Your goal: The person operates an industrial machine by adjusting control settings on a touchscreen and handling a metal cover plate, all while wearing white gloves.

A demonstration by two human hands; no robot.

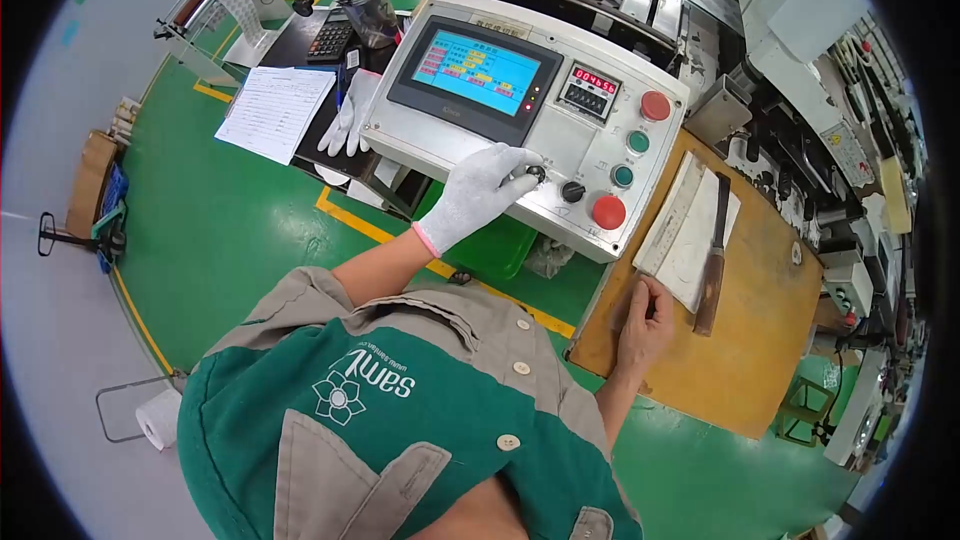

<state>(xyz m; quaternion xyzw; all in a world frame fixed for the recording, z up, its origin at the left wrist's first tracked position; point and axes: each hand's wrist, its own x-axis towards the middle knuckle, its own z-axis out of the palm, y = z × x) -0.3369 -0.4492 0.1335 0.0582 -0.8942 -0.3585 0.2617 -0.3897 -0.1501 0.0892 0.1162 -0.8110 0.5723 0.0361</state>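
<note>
My left hand (475,195) wears a white knit glove with a pink cuff. Its fingers are closed on a black rotary knob (536,174) at the lower edge of a control panel (420,145). A second black selector knob (572,191) sits just right of it. My bare right hand (645,328) rests on a yellow-brown board (745,360), fingers loosely curled with nothing visible in them. Its fingertips are near a steel ruler (672,210) and white sheet (690,265). A long wooden-handled blade tool (711,285) lies beyond them.
The panel carries a lit touchscreen (475,72), red counter (592,85), red buttons (609,211) and green buttons (638,142). Left of it are a white glove (350,118), written sheet (275,110) and calculator (330,41). A green bin (495,245) stands below. Machinery (800,70) lines the right.
</note>
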